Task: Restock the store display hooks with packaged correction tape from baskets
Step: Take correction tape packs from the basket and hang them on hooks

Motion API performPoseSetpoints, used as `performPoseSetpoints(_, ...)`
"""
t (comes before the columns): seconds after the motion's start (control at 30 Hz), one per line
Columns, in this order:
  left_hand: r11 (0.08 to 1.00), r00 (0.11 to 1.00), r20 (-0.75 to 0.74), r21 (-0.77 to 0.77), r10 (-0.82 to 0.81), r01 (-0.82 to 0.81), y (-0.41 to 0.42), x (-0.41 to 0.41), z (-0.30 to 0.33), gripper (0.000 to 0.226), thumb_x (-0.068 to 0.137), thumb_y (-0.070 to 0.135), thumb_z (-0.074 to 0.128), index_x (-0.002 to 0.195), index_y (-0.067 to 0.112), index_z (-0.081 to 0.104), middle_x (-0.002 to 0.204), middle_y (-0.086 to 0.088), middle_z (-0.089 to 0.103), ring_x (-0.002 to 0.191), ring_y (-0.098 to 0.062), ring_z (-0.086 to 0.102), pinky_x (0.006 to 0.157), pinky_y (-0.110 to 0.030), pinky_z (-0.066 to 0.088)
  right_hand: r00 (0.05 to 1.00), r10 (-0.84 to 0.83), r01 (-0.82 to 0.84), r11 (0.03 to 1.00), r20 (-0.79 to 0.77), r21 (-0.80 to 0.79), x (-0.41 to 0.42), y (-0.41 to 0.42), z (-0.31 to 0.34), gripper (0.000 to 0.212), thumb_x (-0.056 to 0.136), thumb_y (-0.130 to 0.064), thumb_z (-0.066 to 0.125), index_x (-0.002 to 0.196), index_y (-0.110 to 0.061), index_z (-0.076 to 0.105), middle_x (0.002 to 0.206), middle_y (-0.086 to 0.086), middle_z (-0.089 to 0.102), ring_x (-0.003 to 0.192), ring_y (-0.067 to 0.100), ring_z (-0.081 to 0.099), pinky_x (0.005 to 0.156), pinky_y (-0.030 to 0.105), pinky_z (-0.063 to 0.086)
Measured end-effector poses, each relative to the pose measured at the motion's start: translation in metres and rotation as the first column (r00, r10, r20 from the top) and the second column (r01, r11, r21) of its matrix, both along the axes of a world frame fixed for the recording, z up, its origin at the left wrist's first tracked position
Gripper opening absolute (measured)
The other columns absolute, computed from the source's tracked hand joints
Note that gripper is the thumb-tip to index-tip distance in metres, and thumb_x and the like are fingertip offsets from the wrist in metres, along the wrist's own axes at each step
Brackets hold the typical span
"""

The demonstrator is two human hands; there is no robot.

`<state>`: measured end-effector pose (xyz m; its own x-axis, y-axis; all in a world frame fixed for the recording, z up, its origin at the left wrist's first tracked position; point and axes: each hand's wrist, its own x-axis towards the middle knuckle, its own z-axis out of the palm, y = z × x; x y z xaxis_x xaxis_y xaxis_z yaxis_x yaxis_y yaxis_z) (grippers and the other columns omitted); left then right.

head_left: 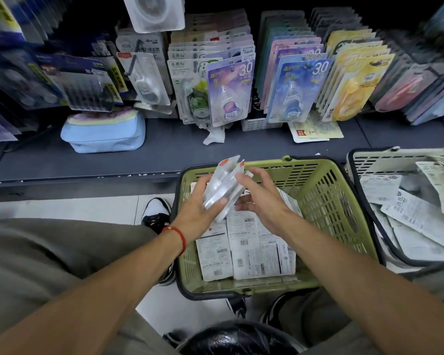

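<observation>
Both forearms bare, no sleeves in view. Red cord bracelet [178, 235] with a small gold bead on left wrist, below the fingers. Olive-grey trousers [49, 252]. Black-and-white sneakers [156, 212], black laces.

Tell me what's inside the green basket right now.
The green basket holds flat white packages lying back side up, barcodes showing. The left hand holds a clear pack stack above them. Lower layers are hidden.
</observation>
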<state>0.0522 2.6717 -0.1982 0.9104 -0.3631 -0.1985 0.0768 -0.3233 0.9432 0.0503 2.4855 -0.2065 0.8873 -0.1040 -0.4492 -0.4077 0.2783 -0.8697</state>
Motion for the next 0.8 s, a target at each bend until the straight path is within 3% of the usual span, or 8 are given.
performPoseSetpoints(0.17, 0.998, 0.993, -0.121, -0.053, 0.020, -0.027, 0.000, 0.003, 0.005, 0.063, 0.087, 0.038, 0.084, 0.137, 0.043, 0.045, 0.124, 0.013, 0.070, 0.111, -0.008, 0.070, 0.088, -0.030, 0.063, 0.998, 0.056, -0.055, 0.991, -0.008, 0.122, 0.001, 0.000, 0.003, 0.060, 0.088, -0.050, 0.079, 0.134, -0.020, 0.055, 0.097, 0.009, 0.075, 0.074, 0.024, 0.072, 0.070, 0.032, 0.060)
performPoseSetpoints(0.3, 0.992, 0.985, -0.135, -0.049, 0.111, -0.118, -0.001, 0.004, -0.005, 0.085, 0.078, 0.000, 0.088, 0.138, 0.036, 0.041, 0.134, 0.004, 0.062, 0.127, -0.015, 0.061, 0.104, -0.037, 0.056, 0.998, 0.045, -0.035, 0.967, -0.034, 0.253, 0.007, -0.009, -0.001, 0.045, 0.095, -0.043, 0.073, 0.130, -0.017, 0.064, 0.105, 0.018, 0.078, 0.081, 0.034, 0.077, 0.070, 0.037, 0.063)
performPoseSetpoints(0.37, 0.980, 0.968, -0.195, -0.090, 0.156, -0.176, 0.002, 0.006, -0.008, 0.090, 0.075, -0.005, 0.087, 0.143, 0.034, 0.043, 0.134, 0.004, 0.063, 0.125, -0.019, 0.062, 0.105, -0.049, 0.055, 0.993, 0.060, -0.074, 0.989, -0.103, -0.130, 0.008, -0.019, -0.016, 0.038, 0.100, -0.041, 0.067, 0.129, -0.018, 0.063, 0.119, 0.017, 0.073, 0.081, 0.030, 0.077, 0.066, 0.039, 0.062)
performPoseSetpoints(0.43, 0.969, 0.954, -0.227, -0.109, 0.194, -0.222, 0.005, 0.009, -0.009, 0.090, 0.073, -0.006, 0.087, 0.143, 0.033, 0.044, 0.133, 0.003, 0.064, 0.124, -0.021, 0.064, 0.105, -0.053, 0.055, 0.949, 0.166, -0.309, 0.663, -0.269, -0.682, -0.001, -0.030, -0.042, 0.041, 0.103, -0.039, 0.064, 0.134, -0.014, 0.061, 0.125, 0.012, 0.071, 0.094, 0.028, 0.073, 0.083, 0.043, 0.061)
performPoseSetpoints(0.47, 0.963, 0.948, -0.240, -0.120, 0.208, -0.242, 0.005, 0.011, -0.009, 0.090, 0.073, -0.006, 0.086, 0.144, 0.031, 0.044, 0.133, 0.001, 0.064, 0.123, -0.022, 0.064, 0.104, -0.053, 0.055, 0.900, 0.206, -0.436, 0.462, -0.384, -0.773, -0.009, -0.031, -0.056, 0.045, 0.103, -0.039, 0.062, 0.138, -0.011, 0.057, 0.128, 0.013, 0.070, 0.106, 0.030, 0.070, 0.093, 0.043, 0.058)
performPoseSetpoints(0.53, 0.955, 0.938, -0.267, -0.136, 0.220, -0.263, 0.006, 0.013, -0.009, 0.089, 0.074, -0.007, 0.086, 0.144, 0.030, 0.045, 0.134, 0.000, 0.064, 0.124, -0.025, 0.064, 0.103, -0.054, 0.056, 0.822, 0.246, -0.570, 0.340, -0.514, -0.748, -0.025, -0.025, -0.078, 0.052, 0.103, -0.035, 0.064, 0.144, -0.008, 0.046, 0.133, 0.016, 0.066, 0.121, 0.035, 0.064, 0.101, 0.044, 0.053)
performPoseSetpoints(0.67, 0.957, 0.935, -0.278, -0.124, 0.220, -0.262, 0.009, 0.012, -0.007, 0.086, 0.076, -0.005, 0.086, 0.143, 0.032, 0.046, 0.133, 0.002, 0.065, 0.122, -0.023, 0.065, 0.100, -0.052, 0.058, 0.900, 0.204, -0.427, 0.593, -0.386, -0.682, -0.035, -0.012, -0.093, 0.046, 0.097, -0.019, 0.073, 0.136, -0.009, 0.051, 0.128, 0.013, 0.070, 0.121, 0.032, 0.066, 0.097, 0.037, 0.053)
performPoseSetpoints(0.8, 0.935, 0.919, -0.276, -0.136, 0.283, -0.329, 0.012, 0.014, -0.003, 0.079, 0.076, -0.004, 0.086, 0.136, 0.032, 0.048, 0.129, 0.003, 0.067, 0.119, -0.023, 0.067, 0.099, -0.052, 0.058, 0.986, -0.003, -0.120, 0.683, -0.166, -0.720, -0.024, -0.013, -0.066, 0.029, 0.091, -0.020, 0.073, 0.119, -0.014, 0.066, 0.090, -0.002, 0.068, 0.086, 0.021, 0.069, 0.064, 0.025, 0.045)
